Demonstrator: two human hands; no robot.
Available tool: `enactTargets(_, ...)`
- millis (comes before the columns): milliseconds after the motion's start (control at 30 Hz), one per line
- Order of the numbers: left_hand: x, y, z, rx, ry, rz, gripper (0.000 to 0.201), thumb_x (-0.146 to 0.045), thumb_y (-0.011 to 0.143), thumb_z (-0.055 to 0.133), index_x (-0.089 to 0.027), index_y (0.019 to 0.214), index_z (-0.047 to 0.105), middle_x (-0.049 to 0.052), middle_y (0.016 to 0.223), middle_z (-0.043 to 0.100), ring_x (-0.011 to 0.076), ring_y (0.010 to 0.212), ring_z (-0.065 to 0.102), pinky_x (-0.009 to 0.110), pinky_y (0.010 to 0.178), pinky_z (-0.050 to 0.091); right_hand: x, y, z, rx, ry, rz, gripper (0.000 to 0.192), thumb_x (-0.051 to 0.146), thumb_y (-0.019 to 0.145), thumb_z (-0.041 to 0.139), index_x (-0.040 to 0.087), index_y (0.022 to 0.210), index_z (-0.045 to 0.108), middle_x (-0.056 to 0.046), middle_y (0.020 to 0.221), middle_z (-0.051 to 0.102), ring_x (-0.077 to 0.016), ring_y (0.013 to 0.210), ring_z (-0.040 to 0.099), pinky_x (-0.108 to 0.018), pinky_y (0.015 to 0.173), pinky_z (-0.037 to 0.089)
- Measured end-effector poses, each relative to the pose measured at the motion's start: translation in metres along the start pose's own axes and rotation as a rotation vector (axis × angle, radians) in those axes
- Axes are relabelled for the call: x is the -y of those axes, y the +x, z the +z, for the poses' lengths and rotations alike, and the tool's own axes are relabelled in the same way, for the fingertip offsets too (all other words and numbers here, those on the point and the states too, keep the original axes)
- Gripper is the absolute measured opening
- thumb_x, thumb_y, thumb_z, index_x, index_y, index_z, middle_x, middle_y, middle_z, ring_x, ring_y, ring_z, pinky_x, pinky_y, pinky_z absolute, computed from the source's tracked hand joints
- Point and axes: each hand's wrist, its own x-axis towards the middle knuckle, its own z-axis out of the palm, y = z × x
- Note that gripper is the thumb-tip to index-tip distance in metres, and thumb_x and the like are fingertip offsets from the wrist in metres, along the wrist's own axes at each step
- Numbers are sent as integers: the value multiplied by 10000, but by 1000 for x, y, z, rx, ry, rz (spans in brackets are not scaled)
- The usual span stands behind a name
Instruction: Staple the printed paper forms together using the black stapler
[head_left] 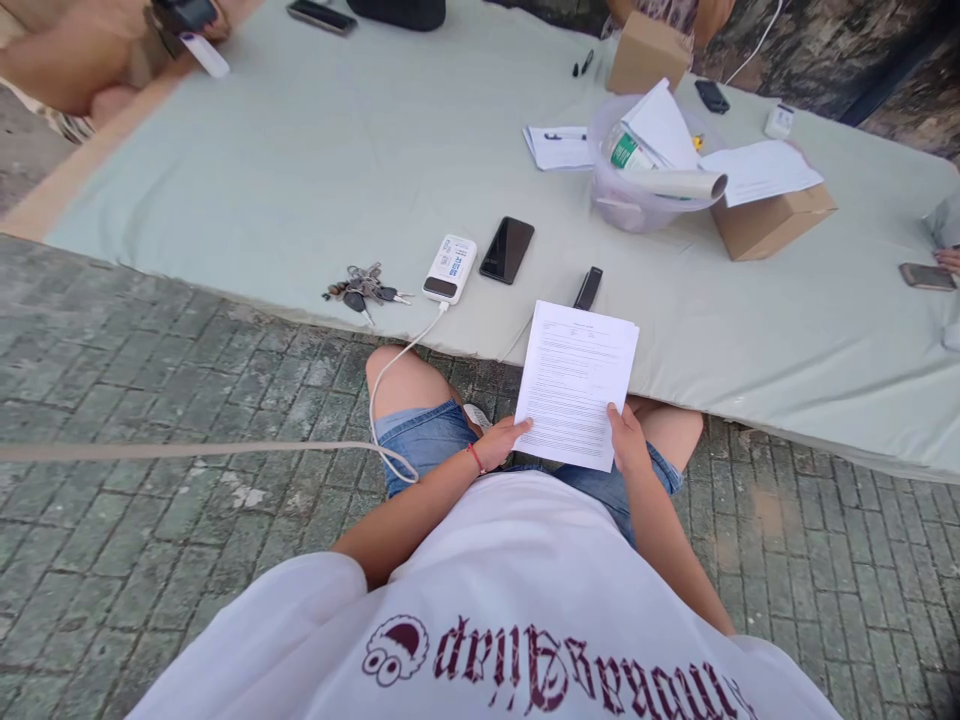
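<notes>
left hand and right hand both gripping printed sheet, above knees, beside pale mat

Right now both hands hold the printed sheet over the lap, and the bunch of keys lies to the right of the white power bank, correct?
Not quite. The head view shows the bunch of keys lying left of the white power bank, not right. The left hand and right hand do hold the printed sheet over the lap.

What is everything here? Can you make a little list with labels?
left hand: holds the printed paper at its lower left edge
right hand: holds the paper's lower right edge
mat: pale green, on paving stones
keys: left of the white power bank
black phone: right of the power bank
cardboard box: beside a clear plastic bag
</notes>
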Motion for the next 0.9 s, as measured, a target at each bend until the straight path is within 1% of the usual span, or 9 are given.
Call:
enactTargets(100,-3,-3,0,18,91,1,681,-638,705,859,-127,1142,754,158,1247,760,361,1210,677,531,1143,439,0,-1,8,47,181,88,538,619,847,679,225,1213,658,-91,1181,762,-299,1036,731,-494,972,585)
enactTargets(200,-13,-4,0,-21,193,121,676,-668,759,795,-150,1185,713,139,1268,747,333,1216,659,494,1105,468,3,-2,9,37,212,63,501,576,839,697,213,1184,682,-80,1176,767,-299,1045,728,-510,1003,566)
enactTargets(333,-36,2,4,-198,388,326,567,-668,878,651,-186,1177,653,91,1162,745,277,1116,661,440,1015,508,15,-2,1,47,101,-55,499,577,904,632,224,1252,681,-74,1261,744,-301,1149,691,-514,1056,528)
enactTargets(400,-47,9,8,-272,453,429,513,-643,924,598,-196,1172,632,84,1150,731,263,1107,653,432,1020,498,24,-1,-2,55,33,-121,517,588,937,588,234,1305,669,-73,1293,732,-305,1197,670,-519,1092,503)
enactTargets(500,-59,23,16,-320,454,573,468,-606,957,572,-212,1206,606,95,1229,706,269,1180,637,436,1068,467,39,-2,-5,63,-76,-197,533,609,965,544,243,1332,667,-77,1312,724,-317,1245,643,-519,1119,480)
enactTargets(600,-69,33,23,-358,435,635,452,-581,960,583,-214,1222,609,116,1286,694,293,1240,621,457,1101,446,54,-3,-6,73,-171,-240,533,618,983,516,241,1326,672,-90,1339,711,-328,1266,627,-524,1121,475)
enactTargets(667,-78,35,27,-360,430,661,436,-565,962,584,-207,1208,623,124,1291,699,304,1241,623,472,1108,445,64,-4,-8,75,-202,-264,524,613,993,501,238,1316,673,-99,1352,703,-330,1256,630,-532,1115,478)
enactTargets(800,-100,29,36,-254,379,725,417,-537,962,593,-208,1215,631,112,1286,715,300,1205,649,481,1095,471,86,-3,-16,67,-243,-331,505,595,1007,477,237,1309,667,-105,1299,721,-321,1252,631,-534,1126,470)
enactTargets(900,-111,23,40,-231,335,721,410,-527,934,635,-205,1187,639,103,1262,726,298,1198,655,481,1089,481,100,-8,-24,66,-290,-388,486,572,1022,456,230,1301,659,-114,1285,722,-314,1238,636,-514,1105,486)
